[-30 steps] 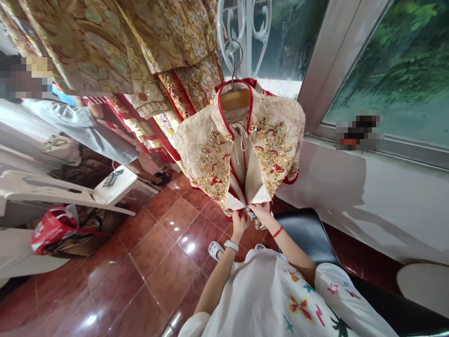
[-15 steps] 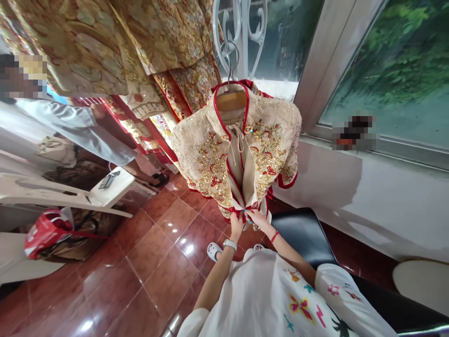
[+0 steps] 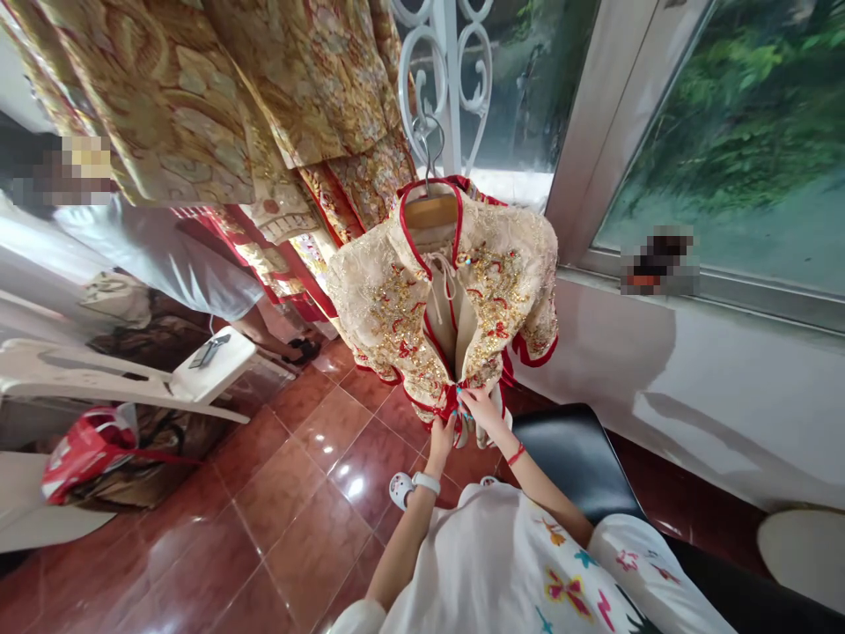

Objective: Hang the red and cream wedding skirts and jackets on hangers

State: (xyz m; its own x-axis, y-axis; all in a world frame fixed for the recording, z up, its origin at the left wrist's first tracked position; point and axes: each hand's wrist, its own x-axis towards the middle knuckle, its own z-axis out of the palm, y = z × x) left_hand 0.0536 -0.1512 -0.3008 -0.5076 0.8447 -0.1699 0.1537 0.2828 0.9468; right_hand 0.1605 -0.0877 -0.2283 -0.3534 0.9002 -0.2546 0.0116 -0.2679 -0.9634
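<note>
A cream jacket (image 3: 370, 291) with gold beading, red embroidery and red trim hangs in front of me on a wooden hanger (image 3: 432, 211). Its front gapes from collar to waist, and the two edges meet near the bottom. A thin cord is tied in a bow (image 3: 441, 262) below the collar. My left hand (image 3: 441, 433) is closed on the jacket's red lower edge. Just above it, my right hand (image 3: 481, 407) pinches the front edge where the two sides meet; whether a zipper pull is between the fingertips is too small to tell.
Gold-embroidered garments (image 3: 317, 79) hang at the upper left from a rack. Right of the jacket are a window (image 3: 726, 158) and a black chair (image 3: 574, 458). A person in a light dress (image 3: 158, 255) stands left, behind a white chair (image 3: 224, 357) and a red bag (image 3: 85, 449).
My right hand has moved up a little along the front opening, while my left hand stays lower on the hem. The front edges now meet above my left hand.
</note>
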